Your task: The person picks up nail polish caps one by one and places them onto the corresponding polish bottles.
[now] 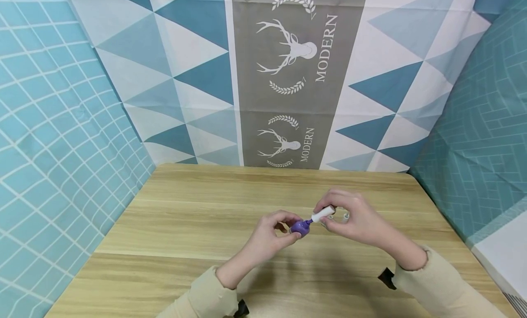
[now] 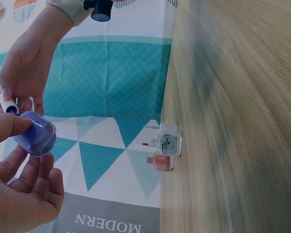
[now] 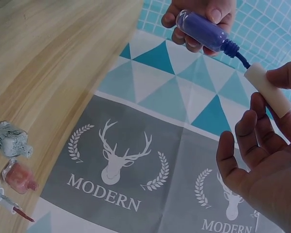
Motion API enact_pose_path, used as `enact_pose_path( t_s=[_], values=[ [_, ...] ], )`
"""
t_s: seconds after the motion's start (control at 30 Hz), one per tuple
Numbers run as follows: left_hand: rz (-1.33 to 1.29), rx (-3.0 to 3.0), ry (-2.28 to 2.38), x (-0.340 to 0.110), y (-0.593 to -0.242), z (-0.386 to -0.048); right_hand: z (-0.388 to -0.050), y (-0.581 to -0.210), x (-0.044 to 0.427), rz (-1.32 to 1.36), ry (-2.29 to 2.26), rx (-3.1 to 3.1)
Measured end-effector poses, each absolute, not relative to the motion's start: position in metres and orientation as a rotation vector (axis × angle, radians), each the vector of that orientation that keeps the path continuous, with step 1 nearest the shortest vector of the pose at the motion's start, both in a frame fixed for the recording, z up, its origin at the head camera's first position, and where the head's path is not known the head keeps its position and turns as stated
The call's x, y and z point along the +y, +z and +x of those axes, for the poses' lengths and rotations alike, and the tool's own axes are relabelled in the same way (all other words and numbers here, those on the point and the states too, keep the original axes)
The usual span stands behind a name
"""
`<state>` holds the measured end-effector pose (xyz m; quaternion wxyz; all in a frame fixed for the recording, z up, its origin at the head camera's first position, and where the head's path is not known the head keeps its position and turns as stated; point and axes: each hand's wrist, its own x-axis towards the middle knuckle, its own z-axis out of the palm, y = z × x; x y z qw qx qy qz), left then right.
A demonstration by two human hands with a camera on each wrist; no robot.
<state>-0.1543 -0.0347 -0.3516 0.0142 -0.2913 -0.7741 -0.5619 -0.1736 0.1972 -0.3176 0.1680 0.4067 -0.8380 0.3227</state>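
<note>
My left hand (image 1: 269,235) holds a small purple nail polish bottle (image 1: 300,228) between thumb and fingers. My right hand (image 1: 358,217) pinches a white cap (image 1: 323,213). In the right wrist view a purple-coated brush (image 3: 243,60) runs from the white cap (image 3: 267,90) to the mouth of the purple bottle (image 3: 202,31), with part of the brush outside the neck. The left wrist view has the purple bottle (image 2: 36,134) tilted between the left thumb and fingers; whether the brush tip is inside is hidden.
On the wooden table (image 1: 173,226) stand a speckled grey-white bottle (image 3: 9,140) and a pink bottle (image 3: 19,176), both uncapped. White caps with brushes (image 3: 8,201) lie beside them. Behind my right hand in the head view, these are partly hidden. A patterned cloth backdrop (image 1: 197,80) rises behind the table.
</note>
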Motion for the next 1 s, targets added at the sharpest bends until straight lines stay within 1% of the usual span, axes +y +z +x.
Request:
enact_pose_path(
  t_s=[1.0],
  values=[
    [-0.898, -2.411, -1.811, -0.0310, -0.3527, -0.1549, -0.1749, -0.3257, 0.1920, 1.134, 0.991, -2.422]
  ],
)
